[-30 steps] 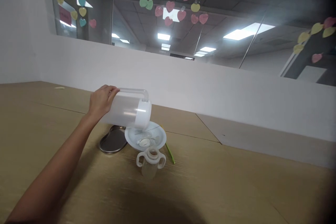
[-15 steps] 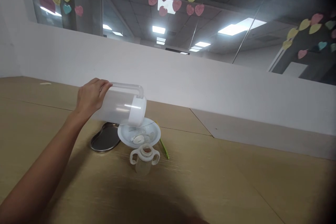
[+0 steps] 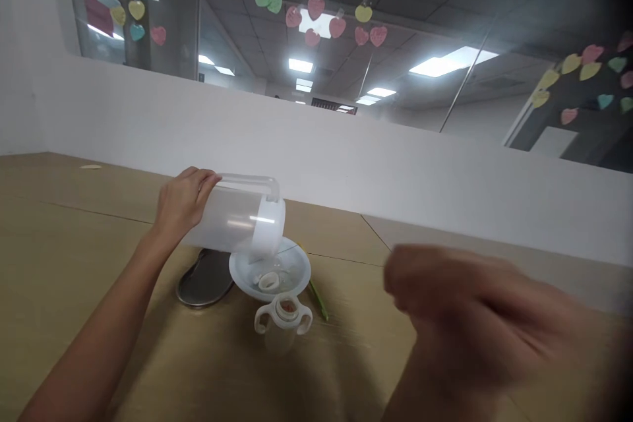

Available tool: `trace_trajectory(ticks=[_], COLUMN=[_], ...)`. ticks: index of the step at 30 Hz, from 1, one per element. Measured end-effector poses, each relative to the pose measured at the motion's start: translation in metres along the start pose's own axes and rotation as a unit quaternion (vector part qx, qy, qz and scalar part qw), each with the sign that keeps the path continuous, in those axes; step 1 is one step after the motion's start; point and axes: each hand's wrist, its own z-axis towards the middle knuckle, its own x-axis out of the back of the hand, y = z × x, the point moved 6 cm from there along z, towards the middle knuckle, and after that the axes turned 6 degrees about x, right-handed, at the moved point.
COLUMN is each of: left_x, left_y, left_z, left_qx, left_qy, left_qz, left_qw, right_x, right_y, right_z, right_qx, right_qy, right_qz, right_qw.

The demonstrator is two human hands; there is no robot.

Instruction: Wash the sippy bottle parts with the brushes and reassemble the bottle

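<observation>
Left hand [image 3: 182, 206] grips handle of clear pitcher [image 3: 232, 217], tipped on its side, white lid over bowl [image 3: 240, 280]. Right hand [image 3: 459, 310] raised, blurred, well apart from bottle [image 3: 281, 333]; can't tell finger state. Bottle stands upright just in front of bowl.

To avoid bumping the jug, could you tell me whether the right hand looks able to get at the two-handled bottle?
Probably yes: nothing visible stands between the right hand and the two-handled bottle, and the tilted jug is off to the left.
</observation>
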Motion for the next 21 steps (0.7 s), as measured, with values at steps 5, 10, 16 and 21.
trace_trajectory(ticks=[5,10,16,21], left_x=[-0.005,-0.007,-0.008,-0.001], left_y=[-0.003,-0.007,-0.018,-0.04], left_z=[0.002,0.001,0.0,0.003], left_qx=[-0.003,0.013,0.028,0.088], left_qy=[-0.007,-0.022,-0.043,-0.034], left_qz=[-0.019,-0.04,-0.027,-0.018], left_qw=[1.0,0.999,0.998,0.995], right_x=[-0.019,-0.022,-0.016,-0.01], right_y=[0.02,0.007,0.006,0.011], right_z=[0.013,0.009,0.008,0.012], right_qx=[-0.066,-0.036,-0.029,-0.021], right_qy=[-0.013,-0.035,-0.026,-0.003], right_qz=[-0.005,0.007,-0.019,0.009], right_qw=[0.998,0.999,0.999,1.0])
